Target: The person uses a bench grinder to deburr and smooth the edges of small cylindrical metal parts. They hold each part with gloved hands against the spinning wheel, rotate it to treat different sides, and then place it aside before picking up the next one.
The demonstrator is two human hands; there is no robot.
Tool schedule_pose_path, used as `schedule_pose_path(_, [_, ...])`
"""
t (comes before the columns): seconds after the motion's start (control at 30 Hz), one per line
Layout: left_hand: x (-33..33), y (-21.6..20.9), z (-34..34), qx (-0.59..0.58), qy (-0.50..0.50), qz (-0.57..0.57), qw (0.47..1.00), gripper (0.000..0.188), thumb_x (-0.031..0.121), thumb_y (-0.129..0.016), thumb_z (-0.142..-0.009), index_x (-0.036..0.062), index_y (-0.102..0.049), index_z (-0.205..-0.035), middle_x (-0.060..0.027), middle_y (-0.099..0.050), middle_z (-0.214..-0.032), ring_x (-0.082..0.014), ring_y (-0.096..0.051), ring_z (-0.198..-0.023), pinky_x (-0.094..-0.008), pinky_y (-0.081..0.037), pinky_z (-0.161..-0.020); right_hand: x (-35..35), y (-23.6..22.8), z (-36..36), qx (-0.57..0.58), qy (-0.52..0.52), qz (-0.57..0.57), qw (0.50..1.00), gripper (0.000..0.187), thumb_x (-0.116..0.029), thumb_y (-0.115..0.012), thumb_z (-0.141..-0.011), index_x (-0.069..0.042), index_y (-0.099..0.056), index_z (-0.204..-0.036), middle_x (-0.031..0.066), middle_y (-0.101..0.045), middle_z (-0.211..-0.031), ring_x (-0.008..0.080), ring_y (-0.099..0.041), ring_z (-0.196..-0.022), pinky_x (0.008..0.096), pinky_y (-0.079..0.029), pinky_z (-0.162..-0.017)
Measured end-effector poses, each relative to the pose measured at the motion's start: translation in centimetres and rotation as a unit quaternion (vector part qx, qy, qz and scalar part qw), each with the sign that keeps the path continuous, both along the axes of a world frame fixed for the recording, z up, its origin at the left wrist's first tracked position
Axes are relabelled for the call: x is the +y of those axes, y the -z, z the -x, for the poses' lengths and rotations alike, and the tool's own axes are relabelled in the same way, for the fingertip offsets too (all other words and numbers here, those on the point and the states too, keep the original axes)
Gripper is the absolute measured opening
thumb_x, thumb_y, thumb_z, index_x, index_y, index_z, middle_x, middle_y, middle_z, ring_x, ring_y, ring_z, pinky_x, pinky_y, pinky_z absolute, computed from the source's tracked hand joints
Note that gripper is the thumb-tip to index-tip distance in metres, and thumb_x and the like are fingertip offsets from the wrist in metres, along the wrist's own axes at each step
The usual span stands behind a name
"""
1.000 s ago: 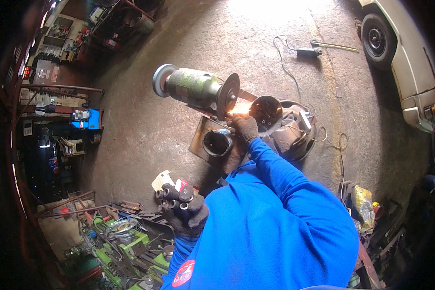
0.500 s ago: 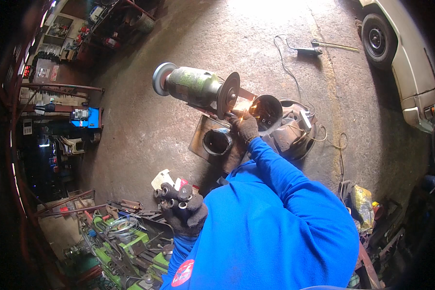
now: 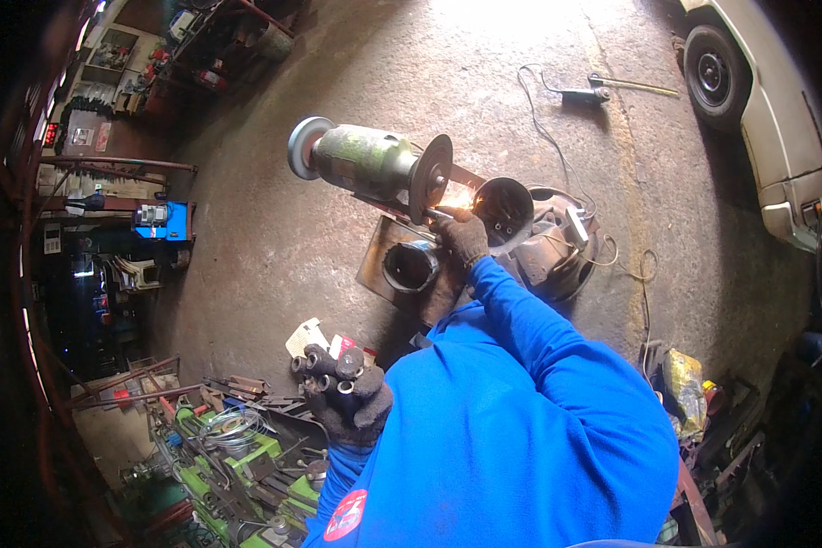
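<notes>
A green bench grinder stands ahead of me, with a thin dark disc on its right and a grey grinding wheel on its left. My right hand, in a dark glove, is closed on a short metal tube and holds its end to the lower edge of the disc. Orange sparks fly to the right of it. My left hand, gloved too, is curled round several short metal tubes at the lower left, away from the grinder; their open ends face up.
Beside the disc is a round metal container with small pieces inside; a second one stands nearer. An angle grinder and its cord lie on the floor. A car stands far right; green machinery is at lower left.
My right hand has shifted slightly, and the tube in it now shows more plainly at the disc. Fewer sparks show round the glove. My left hand looks unchanged.
</notes>
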State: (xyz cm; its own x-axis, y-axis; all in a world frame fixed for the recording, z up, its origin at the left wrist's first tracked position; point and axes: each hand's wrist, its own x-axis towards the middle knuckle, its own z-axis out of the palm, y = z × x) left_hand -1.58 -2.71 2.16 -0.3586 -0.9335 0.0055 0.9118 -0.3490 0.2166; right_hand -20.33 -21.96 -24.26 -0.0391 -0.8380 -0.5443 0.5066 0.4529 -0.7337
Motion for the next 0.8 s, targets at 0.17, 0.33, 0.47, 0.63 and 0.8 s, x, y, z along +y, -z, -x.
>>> schedule_pose_path(0.17, [0.0, -0.1, 0.4, 0.002, -0.009, -0.002, 1.0, 0.032, 0.036, -0.056, -0.117, 0.0332, -0.069, -0.146, -0.0115, -0.059, -0.144, -0.0237, -0.061, -0.119, -0.0318, -0.06, -0.076, 0.5, 1.4, 0.2, -0.158, 0.016, 0.004, 0.987, 0.035, -0.017, -0.066, -0.11, 0.0, -0.07, -0.139, 0.01, -0.081, -0.105, 0.0127, -0.072, -0.076, 0.0293, -0.06, -0.067])
schedule_pose_path(0.33, [0.4, -0.2, -0.2, -0.021, -0.016, -0.009, 1.0, 0.03, 0.037, -0.059, -0.115, 0.0339, -0.071, -0.143, -0.0106, -0.06, -0.141, -0.0228, -0.062, -0.116, -0.03, -0.06, -0.074, 2.4, -0.7, 0.3, -0.014, -0.019, 0.198, 0.98, 0.033, -0.016, -0.066, -0.111, -0.002, -0.066, -0.141, 0.0081, -0.074, -0.109, 0.0132, -0.067, -0.082, 0.0273, -0.058, -0.07])
schedule_pose_path(0.47, [0.5, -0.1, -0.4, -0.016, -0.029, -0.03, 0.999, 0.029, 0.04, -0.061, -0.114, 0.0349, -0.071, -0.141, -0.0098, -0.061, -0.136, -0.0223, -0.063, -0.112, -0.0296, -0.061, -0.07, 5.1, -7.7, 1.7, -0.444, 0.069, -0.007, 0.894, 0.033, -0.012, -0.066, -0.11, -0.004, -0.067, -0.141, 0.0078, -0.069, -0.114, 0.0123, -0.064, -0.088, 0.0268, -0.058, -0.077])
schedule_pose_path(0.63, [0.4, 0.1, -0.2, -0.063, -0.045, -0.033, 0.996, 0.032, 0.041, -0.063, -0.113, 0.0323, -0.069, -0.143, -0.0083, -0.06, -0.129, -0.0194, -0.061, -0.097, -0.0255, -0.058, -0.059, 7.2, -8.4, 2.2, -0.534, 0.062, 0.01, 0.843, 0.036, -0.012, -0.065, -0.11, -0.003, -0.065, -0.144, 0.0075, -0.067, -0.117, 0.0128, -0.063, -0.092, 0.0284, -0.057, -0.081])
schedule_pose_path(0.8, [0.6, 0.4, 0.0, -0.048, -0.057, -0.054, 0.996, 0.034, 0.042, -0.066, -0.111, 0.0311, -0.069, -0.143, -0.0069, -0.061, -0.127, -0.0172, -0.06, -0.092, -0.0241, -0.057, -0.056, 7.9, -10.1, 2.2, -0.543, 0.057, 0.019, 0.837, 0.034, -0.012, -0.063, -0.109, -0.003, -0.065, -0.143, 0.0049, -0.066, -0.113, 0.011, -0.06, -0.091, 0.0283, -0.055, -0.082])
